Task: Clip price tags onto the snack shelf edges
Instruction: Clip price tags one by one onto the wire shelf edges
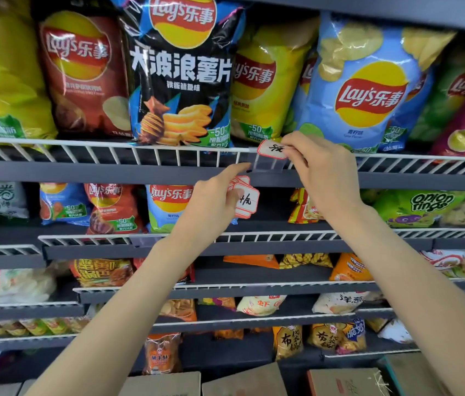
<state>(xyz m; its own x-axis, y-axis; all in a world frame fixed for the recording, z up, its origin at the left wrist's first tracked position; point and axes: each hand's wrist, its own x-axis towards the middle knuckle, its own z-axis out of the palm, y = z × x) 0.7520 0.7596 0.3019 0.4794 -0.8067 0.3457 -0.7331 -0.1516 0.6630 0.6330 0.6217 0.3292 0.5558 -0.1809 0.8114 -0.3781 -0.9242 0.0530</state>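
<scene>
My right hand (324,175) pinches a red-bordered white price tag (272,149) at the top of a clear plastic clip holder (268,164) on the upper shelf's white wire rail (111,150). My left hand (217,201) grips a small stack of similar price tags (245,200) just below the grey shelf edge (111,172). Its index finger is stretched out toward the left side of the clear holder. The tag in the right hand carries handwritten black characters.
Lay's chip bags (181,72) fill the upper shelf behind the rail. Lower shelves hold more snack bags, among them onion rings (422,207). Another clear holder (145,241) hangs on the second rail. Cardboard boxes (242,381) stand at the bottom.
</scene>
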